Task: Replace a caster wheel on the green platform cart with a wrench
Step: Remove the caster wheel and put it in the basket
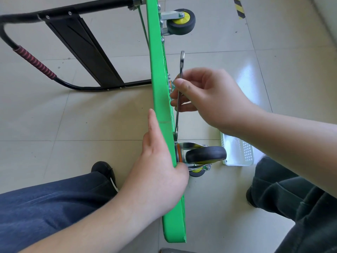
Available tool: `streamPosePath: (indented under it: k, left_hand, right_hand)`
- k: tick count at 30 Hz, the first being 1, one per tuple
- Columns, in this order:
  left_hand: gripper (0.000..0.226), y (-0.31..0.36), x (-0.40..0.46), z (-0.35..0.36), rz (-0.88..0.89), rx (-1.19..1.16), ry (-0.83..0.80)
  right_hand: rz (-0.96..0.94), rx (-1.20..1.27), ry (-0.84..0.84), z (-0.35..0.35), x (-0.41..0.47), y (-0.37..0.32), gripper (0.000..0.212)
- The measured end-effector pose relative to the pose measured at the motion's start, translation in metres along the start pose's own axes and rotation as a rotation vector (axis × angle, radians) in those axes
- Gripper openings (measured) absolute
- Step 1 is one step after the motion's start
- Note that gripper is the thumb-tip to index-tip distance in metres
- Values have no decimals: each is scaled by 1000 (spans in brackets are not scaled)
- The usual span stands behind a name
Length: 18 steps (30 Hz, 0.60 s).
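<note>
The green platform cart (160, 99) stands on its edge on the tiled floor, its underside facing right. My left hand (156, 167) lies flat against the deck's top face, thumb hooked over the edge beside the near caster wheel (206, 154), a black tyre in a silver fork. My right hand (206, 99) pinches a silver wrench (180, 73) by its shaft. The wrench runs along the underside, its lower end at the near caster's mounting plate. A second caster (180, 21) with a yellow hub sits at the far end.
The cart's black folding handle (80, 50) with a red grip lies on the floor to the left. A clear plastic basket (238, 152) sits on the floor right of the near caster. My knees frame the bottom corners. Yellow-black tape (239, 7) marks the far floor.
</note>
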<state>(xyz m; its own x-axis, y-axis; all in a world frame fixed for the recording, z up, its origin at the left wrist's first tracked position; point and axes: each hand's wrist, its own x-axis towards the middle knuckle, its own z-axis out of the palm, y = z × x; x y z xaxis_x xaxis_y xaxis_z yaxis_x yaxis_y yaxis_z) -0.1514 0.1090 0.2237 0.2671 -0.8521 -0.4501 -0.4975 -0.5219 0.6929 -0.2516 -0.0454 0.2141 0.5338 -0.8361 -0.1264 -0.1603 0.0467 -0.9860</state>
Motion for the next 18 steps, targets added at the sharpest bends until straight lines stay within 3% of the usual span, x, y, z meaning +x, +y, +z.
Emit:
streamPosePath:
  k: [12,18]
  left_hand:
    - [116,-2,3,1,36,-32,6]
    - [114,-1,1,1,33,-13,8]
  right_hand:
    - [-346,-237,16,0,-56,7,22]
    - [-336,-241,31,-3,-51,7,21]
